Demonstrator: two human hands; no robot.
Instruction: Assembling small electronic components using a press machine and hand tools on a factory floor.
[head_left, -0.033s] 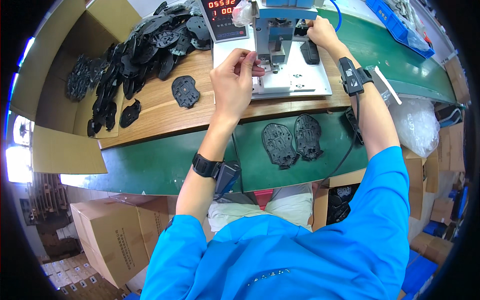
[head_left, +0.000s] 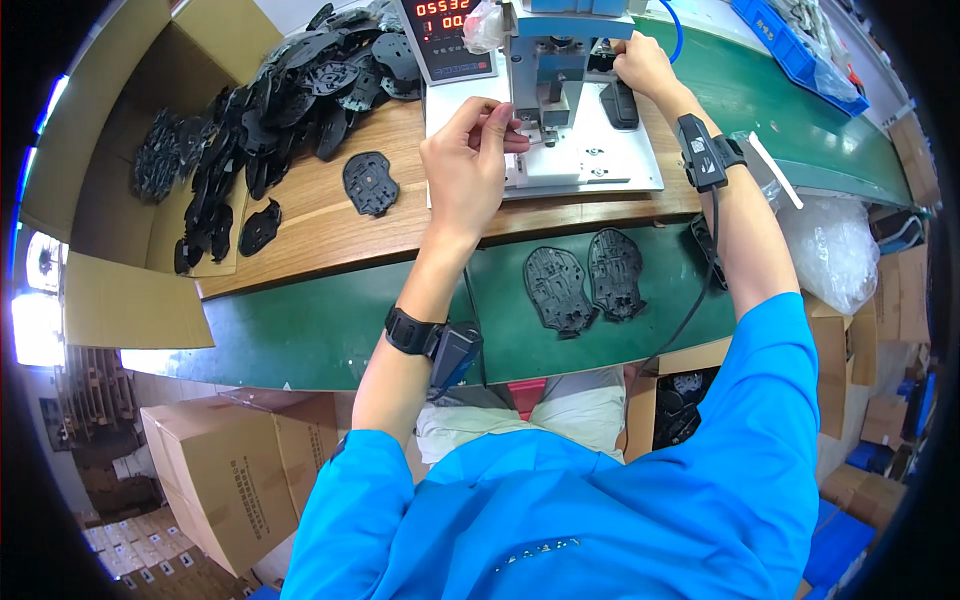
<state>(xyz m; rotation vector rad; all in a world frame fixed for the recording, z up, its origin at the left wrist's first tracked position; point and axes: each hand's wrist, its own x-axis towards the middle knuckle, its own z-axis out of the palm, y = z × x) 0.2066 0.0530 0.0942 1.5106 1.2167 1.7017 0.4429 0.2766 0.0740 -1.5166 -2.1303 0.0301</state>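
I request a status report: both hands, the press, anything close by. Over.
Left hand curled beside press, any held piece unclear. Right hand at press's right side, grip partly hidden. Black rounded part near right hand, on white base.

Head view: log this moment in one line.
left hand: beside press, hold unclear | right hand: at press's right | two black shells: on green tabletop

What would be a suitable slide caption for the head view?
Left hand and right hand at a machine, two black plastic parts side by side on the green table.
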